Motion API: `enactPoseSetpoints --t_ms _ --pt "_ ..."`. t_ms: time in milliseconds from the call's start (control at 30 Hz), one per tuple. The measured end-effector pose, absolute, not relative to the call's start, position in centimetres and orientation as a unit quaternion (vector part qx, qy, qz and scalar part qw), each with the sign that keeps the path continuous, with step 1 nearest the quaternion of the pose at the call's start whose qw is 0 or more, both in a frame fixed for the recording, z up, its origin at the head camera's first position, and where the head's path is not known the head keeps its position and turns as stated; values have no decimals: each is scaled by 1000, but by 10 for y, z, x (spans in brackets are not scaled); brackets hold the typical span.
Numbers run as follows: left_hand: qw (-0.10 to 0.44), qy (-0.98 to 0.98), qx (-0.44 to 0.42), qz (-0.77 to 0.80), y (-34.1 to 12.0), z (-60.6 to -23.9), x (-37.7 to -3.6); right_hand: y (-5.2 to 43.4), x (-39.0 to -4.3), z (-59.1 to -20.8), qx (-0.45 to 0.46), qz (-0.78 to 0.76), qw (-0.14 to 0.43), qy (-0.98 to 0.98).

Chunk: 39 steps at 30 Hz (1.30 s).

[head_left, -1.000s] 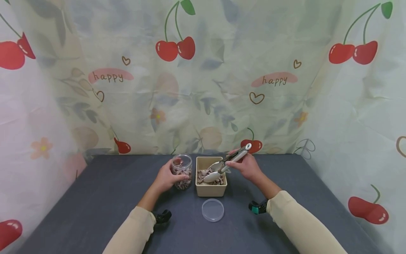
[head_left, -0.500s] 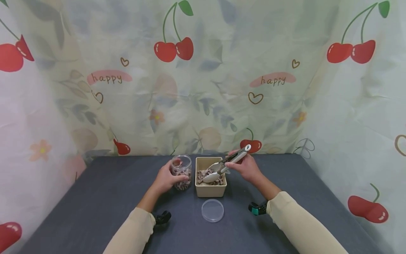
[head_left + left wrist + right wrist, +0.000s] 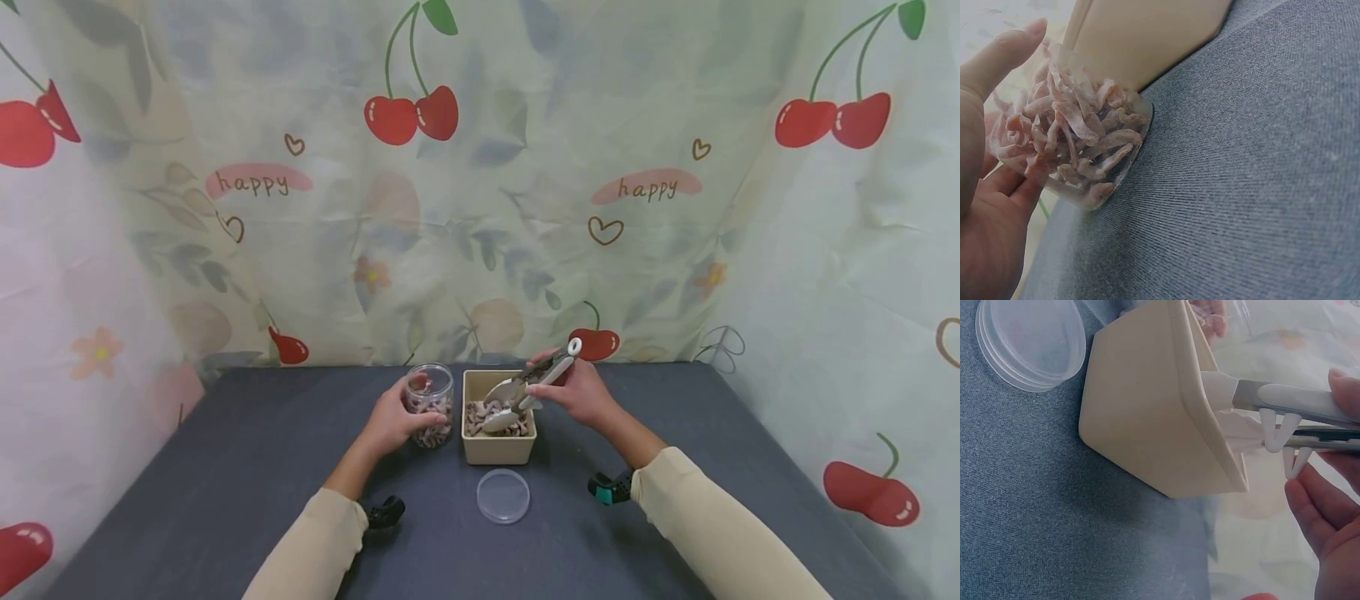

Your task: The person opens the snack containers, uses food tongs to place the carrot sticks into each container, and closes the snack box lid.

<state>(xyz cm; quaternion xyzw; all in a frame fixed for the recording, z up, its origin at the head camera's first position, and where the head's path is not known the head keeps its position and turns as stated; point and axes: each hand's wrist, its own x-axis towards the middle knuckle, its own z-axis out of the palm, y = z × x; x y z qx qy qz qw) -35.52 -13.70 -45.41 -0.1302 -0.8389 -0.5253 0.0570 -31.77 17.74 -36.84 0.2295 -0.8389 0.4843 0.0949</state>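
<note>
Dark blue-grey table (image 3: 225, 500); cherry-print curtain (image 3: 480, 192) behind. Clear lid (image 3: 503, 497) before beige bin (image 3: 498, 452). Left hand (image 3: 393, 419) gripping jar (image 3: 437, 402) beside bin — right hand (image 3: 587, 393) holding tongs (image 3: 557, 370), partly covering bin's strips (image 3: 476, 417).

Jar (image 3: 441, 404): mouth uncovered above; left hand (image 3: 393, 421) blocks its outer side.
Gap to bin (image 3: 498, 451): a narrow slit.
Bin top: tongs (image 3: 1279, 395) and right hand (image 3: 583, 393) obstruct the right; back-left corner is reachable from above.
Front: flat lid (image 3: 503, 497), easily passed over.
Back: curtain (image 3: 450, 208) walls off the rear.
Table (image 3: 187, 483) flanks: wide room outside both sleeves (image 3: 311, 537).
</note>
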Motion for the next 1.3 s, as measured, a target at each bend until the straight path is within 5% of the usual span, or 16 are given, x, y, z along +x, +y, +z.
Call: enactPoseSetpoints --t_ms 1300 --pt "64 -850 -135 -505 -137 -454 -356 180 -308 -343 217 530 133 -809"
